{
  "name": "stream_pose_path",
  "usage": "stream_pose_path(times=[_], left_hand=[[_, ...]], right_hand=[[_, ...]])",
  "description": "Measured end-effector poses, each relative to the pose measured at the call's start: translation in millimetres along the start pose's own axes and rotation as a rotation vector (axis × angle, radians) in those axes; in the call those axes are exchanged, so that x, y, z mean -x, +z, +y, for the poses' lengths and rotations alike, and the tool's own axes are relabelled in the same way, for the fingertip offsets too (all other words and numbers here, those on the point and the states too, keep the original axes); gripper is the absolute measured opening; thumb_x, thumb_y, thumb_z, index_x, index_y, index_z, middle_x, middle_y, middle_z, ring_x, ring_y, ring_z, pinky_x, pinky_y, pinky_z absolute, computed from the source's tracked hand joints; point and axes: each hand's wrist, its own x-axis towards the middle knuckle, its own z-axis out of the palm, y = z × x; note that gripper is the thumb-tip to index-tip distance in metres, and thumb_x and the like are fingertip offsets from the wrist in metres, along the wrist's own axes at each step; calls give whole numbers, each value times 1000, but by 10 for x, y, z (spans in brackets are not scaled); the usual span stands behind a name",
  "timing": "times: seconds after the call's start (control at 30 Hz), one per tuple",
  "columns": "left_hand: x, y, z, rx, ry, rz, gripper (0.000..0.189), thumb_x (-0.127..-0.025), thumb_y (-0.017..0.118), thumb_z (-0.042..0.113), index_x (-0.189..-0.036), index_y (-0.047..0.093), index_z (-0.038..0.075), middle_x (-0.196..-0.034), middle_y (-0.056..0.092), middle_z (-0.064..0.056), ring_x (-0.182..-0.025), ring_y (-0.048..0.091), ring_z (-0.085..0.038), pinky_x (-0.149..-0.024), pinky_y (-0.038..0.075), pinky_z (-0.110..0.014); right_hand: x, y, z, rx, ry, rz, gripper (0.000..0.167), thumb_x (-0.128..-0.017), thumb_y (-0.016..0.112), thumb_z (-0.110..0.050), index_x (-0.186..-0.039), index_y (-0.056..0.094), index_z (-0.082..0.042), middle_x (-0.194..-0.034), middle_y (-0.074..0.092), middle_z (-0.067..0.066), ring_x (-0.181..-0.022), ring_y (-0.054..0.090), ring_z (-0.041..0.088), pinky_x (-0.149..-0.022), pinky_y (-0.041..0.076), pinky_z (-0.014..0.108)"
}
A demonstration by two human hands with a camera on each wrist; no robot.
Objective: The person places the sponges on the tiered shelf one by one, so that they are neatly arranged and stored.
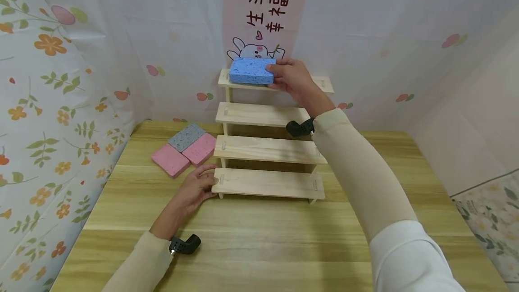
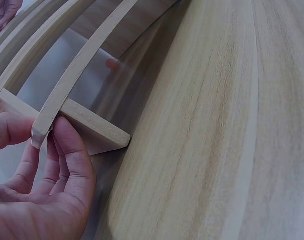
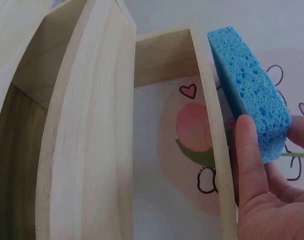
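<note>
Head view, lower middle of the frame: the bench (image 1: 251, 247) spreads out nearest, and at centre-left the left hand (image 1: 193, 190) has its grip closed in a pinch on the left end of the lowest shelf (image 1: 267, 183), apparently to steady the stepped rack. Left of the rack, a pink sponge (image 1: 170, 160), a second pink sponge (image 1: 199, 149) and a grey sponge (image 1: 186, 136) lie close together on the bench, not yet shelved. Farthest off, at upper centre, the right hand (image 1: 293, 75) holds the blue sponge (image 1: 250, 70) by its right end, grip closed around it, over the left part of the top shelf (image 1: 322, 84); whether it touches the board I cannot tell. Judging from this, shelving looks barely begun: the blue one is at its shelf but not released, and the other three probably remain to be moved.
</note>
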Motion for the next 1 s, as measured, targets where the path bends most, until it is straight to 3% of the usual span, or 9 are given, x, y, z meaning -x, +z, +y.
stream_pose_path(times=[0.23,0.43,0.7,1.0], left_hand=[[-4,3,2,16,1,-6,53,-93,51,-3,-142,33,0,-99,61,-3,-81,60,-16,-65,50,-27],[0,9,1,23,-2,-6,52,-93,51,-3,-142,34,1,-98,61,-3,-80,60,-16,-65,49,-27],[-3,23,2,28,-2,-10,53,-93,50,-3,-143,32,1,-97,62,-1,-80,60,-15,-64,49,-26],[-7,18,0,24,-2,-1,55,-93,50,-3,-145,31,1,-97,61,0,-81,59,-14,-65,48,-26]], right_hand=[[5,6,-19,-17,11,-5,57,-91,68,-15,-142,43,-9,-125,55,11,-98,58,20,-77,56,26],[17,7,-16,7,5,-10,57,-91,67,-16,-142,43,-8,-120,55,9,-97,57,18,-79,55,27],[52,16,-49,48,24,0,40,-96,61,-30,-129,54,-7,-119,61,12,-97,62,21,-86,55,30],[132,80,-143,92,78,53,52,-98,58,-30,-140,42,-6,-134,49,12,-114,58,20,-96,50,29]])
